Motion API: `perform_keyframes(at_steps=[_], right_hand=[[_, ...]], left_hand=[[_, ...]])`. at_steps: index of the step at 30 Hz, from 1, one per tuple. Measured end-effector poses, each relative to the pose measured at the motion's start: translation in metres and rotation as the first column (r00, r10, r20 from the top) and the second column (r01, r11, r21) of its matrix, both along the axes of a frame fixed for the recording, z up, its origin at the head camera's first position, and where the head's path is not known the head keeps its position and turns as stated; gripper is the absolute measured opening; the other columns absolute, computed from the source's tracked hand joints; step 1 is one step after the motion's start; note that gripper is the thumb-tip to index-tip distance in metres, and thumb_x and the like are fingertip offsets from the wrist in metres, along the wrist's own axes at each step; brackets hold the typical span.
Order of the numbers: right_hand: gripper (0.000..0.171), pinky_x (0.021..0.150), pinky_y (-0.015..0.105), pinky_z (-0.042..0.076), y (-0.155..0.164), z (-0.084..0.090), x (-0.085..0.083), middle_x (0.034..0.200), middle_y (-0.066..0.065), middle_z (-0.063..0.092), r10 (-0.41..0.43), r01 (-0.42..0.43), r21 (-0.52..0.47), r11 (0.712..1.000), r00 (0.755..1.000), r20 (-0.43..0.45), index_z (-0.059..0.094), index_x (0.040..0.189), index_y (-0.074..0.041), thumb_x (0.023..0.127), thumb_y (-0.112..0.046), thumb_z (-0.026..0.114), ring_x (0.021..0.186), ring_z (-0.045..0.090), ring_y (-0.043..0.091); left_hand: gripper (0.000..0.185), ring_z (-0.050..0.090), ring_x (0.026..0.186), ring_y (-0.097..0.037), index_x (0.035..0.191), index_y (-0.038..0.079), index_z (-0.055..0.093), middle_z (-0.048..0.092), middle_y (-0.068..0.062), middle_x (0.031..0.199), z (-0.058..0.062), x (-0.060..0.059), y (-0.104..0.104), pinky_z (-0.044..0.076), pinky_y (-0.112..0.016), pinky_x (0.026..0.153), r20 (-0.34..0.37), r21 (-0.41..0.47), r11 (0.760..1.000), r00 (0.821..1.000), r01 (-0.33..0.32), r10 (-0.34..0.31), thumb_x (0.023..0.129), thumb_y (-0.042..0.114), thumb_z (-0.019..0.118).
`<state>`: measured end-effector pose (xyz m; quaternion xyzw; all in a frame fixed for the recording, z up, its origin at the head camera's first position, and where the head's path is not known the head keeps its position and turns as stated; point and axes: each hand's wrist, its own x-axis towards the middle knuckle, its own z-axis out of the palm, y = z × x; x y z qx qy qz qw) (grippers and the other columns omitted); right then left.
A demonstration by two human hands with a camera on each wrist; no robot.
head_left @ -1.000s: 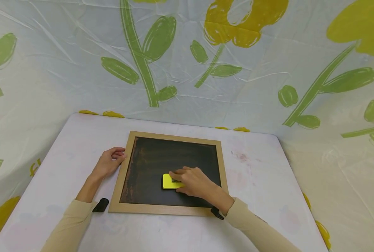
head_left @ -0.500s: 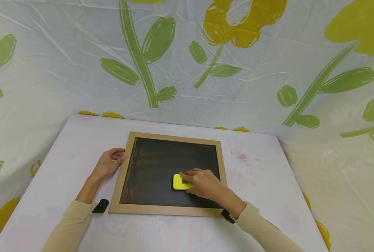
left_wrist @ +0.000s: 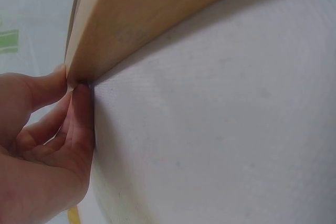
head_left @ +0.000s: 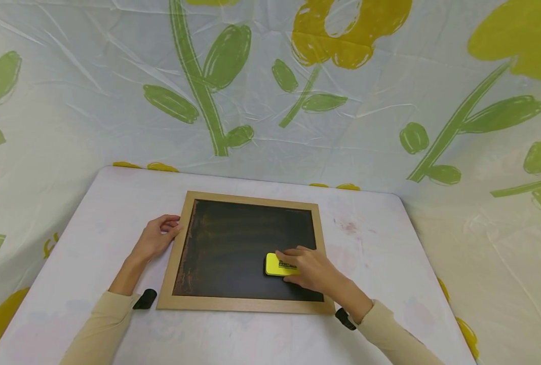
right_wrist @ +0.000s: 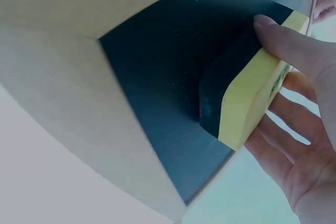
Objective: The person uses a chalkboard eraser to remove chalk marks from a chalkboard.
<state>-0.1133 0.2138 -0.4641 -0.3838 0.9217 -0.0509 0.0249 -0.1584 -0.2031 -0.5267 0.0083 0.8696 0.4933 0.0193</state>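
The yellow eraser (head_left: 278, 265) lies flat on the dark face of the chalkboard (head_left: 234, 243), near its lower right corner. The right hand (head_left: 313, 271) grips it, thumb on the near edge and fingers wrapped over the far side. Only the right wrist view shows the eraser's black felt underside (right_wrist: 223, 85) pressed against the board. The left hand (head_left: 154, 238) steadies the wooden frame (head_left: 179, 243) at its left edge; the left wrist view shows thumb and curled fingers (left_wrist: 79, 124) pinching that edge, which the head view leaves unclear. The board lies on a white table (head_left: 380, 243).
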Motion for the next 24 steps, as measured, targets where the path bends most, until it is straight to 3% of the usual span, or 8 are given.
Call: perform_keyframes(at_steps=[11, 15, 24], right_hand=[[0.068, 0.084, 0.039, 0.058, 0.012, -0.007, -0.002, 0.122, 0.01, 0.072, -0.017, 0.02, -0.125, 0.992, 0.999, 0.027, 0.065, 0.139, -0.01, 0.082, -0.038, 0.088, 0.106, 0.07, 0.025], [0.069, 0.084, 0.039, 0.059, 0.016, -0.006, -0.003, 0.121, 0.011, 0.072, -0.022, 0.028, -0.189, 0.982, 0.999, 0.034, 0.065, 0.139, -0.01, 0.081, -0.04, 0.088, 0.105, 0.071, 0.025], [0.071, 0.077, 0.036, 0.06, 0.023, 0.002, -0.008, 0.118, 0.011, 0.073, -0.076, 0.076, -0.234, 0.969, 0.997, 0.01, 0.067, 0.137, -0.011, 0.076, -0.038, 0.093, 0.1, 0.072, 0.025]], left_hand=[[0.039, 0.062, 0.098, -0.031, 0.133, -0.013, 0.057, 0.064, -0.024, 0.111, 0.001, -0.001, -0.001, 0.047, -0.022, 0.073, -0.004, -0.004, 1.0, 1.0, 0.003, -0.003, 0.104, 0.012, 0.063], [0.039, 0.063, 0.097, -0.031, 0.133, -0.013, 0.057, 0.065, -0.024, 0.111, 0.002, 0.0, 0.0, 0.047, -0.022, 0.073, -0.008, -0.004, 1.0, 1.0, 0.006, -0.006, 0.104, 0.012, 0.063], [0.038, 0.063, 0.097, -0.031, 0.132, -0.013, 0.057, 0.064, -0.025, 0.11, 0.0, 0.001, 0.001, 0.046, -0.021, 0.072, -0.001, 0.002, 1.0, 1.0, -0.003, 0.003, 0.103, 0.011, 0.063]])
